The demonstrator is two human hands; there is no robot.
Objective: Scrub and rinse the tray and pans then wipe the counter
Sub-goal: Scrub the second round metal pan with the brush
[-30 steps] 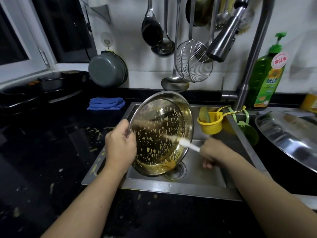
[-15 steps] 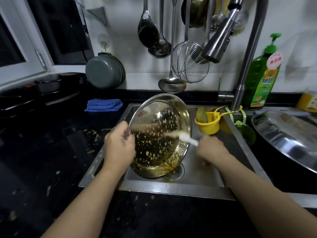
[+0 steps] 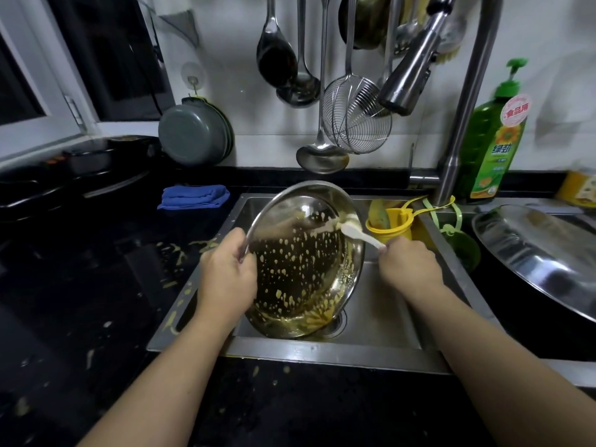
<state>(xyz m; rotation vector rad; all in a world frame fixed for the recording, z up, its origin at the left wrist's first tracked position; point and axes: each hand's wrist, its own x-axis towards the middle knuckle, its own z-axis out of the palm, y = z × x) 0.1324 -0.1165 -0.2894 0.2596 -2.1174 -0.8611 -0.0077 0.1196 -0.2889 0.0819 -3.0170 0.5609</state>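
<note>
Black stone counter (image 3: 96, 301), flecked with yellow batter near the sink's left rim, surrounds a steel sink (image 3: 322, 353) set toward its back edge. A second steel pan (image 3: 541, 253) lies tilted at the counter's right edge. In the sink basin a round steel pan (image 3: 300, 269) stands steeply tilted, its lower rim by the drain, its inside spotted with yellow drops. A folded blue cloth (image 3: 193, 196) sits on the counter at the sink's back-left corner. The left hand (image 3: 225, 279) grips the pan's left rim, thumb curled over the edge. The right hand (image 3: 409, 269) is closed round the handle of a white brush (image 3: 354, 232), whose head touches the pan's upper inside.
</note>
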